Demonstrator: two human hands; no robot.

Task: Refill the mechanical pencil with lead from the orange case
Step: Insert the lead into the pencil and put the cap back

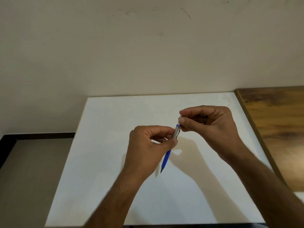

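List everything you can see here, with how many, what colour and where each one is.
mechanical pencil: one, silver upper barrel and blue grip, tilted above the table, tip toward the near edge
white table: one, white, centre, against the wall
wooden surface: one, brown, along the right edge of the table
wall: beige, behind
orange case: none in view
left hand: one, holding the barrel
right hand: one, pinching the top end of the pencil
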